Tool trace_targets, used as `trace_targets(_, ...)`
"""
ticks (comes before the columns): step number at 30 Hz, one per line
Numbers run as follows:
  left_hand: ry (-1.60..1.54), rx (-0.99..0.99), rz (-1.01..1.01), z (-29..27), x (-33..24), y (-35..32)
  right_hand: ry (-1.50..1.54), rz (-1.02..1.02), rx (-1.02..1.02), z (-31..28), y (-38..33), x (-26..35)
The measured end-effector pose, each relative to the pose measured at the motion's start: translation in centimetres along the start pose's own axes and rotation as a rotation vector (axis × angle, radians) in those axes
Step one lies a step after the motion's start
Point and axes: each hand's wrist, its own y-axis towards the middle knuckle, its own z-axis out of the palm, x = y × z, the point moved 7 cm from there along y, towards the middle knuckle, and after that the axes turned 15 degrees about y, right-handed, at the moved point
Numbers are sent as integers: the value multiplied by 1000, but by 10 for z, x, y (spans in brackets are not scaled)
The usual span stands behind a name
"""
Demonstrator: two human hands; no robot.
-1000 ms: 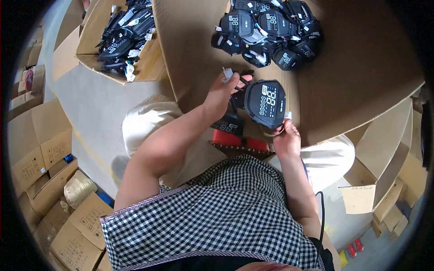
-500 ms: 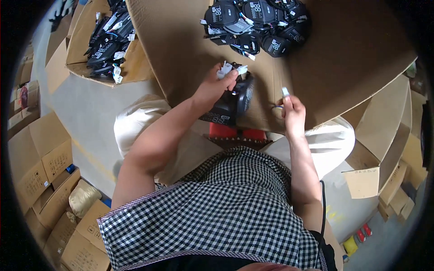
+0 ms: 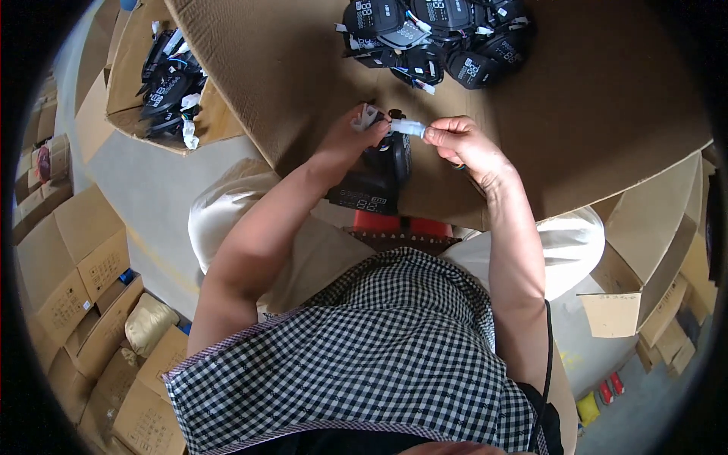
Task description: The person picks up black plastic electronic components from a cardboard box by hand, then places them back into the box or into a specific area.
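My left hand [image 3: 350,140] pinches white wire connectors above a black display unit [image 3: 364,193], which rests at the near edge of the cardboard surface in front of me. Across from it, my right hand [image 3: 472,150] grips the end of a white plug connector [image 3: 408,127] between thumb and fingers. That plug reaches the connectors at my left fingertips, end to end; whether it is fully seated I cannot tell. Farther off on the cardboard [image 3: 303,68] lies a heap of similar black display units [image 3: 444,38] with wires and white plugs.
At the far left an open carton [image 3: 125,121] holds more black display units [image 3: 168,91] with cables. Several cardboard boxes [image 3: 83,265] stand on the left floor, beside a beige bundle [image 3: 150,324]. Open cartons [image 3: 644,243] stand on the right, and a red thing [image 3: 377,221] shows below the cardboard edge.
My right hand has moved left and away from me, bringing its plug to the connectors in my left hand. The left hand has shifted slightly left; my view has shifted a little.
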Motion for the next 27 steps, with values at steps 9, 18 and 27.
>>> trace_targets(9,259,-39,-53,-15,12,-7,110,-49,101,16,26,-11)
trace_targets(18,391,-61,-154,2,-7,-20,-516,-279,-581,-122,147,-50)
trace_targets(27,712,-49,36,14,-16,-27,-1190,-124,-322,-88,185,-82)
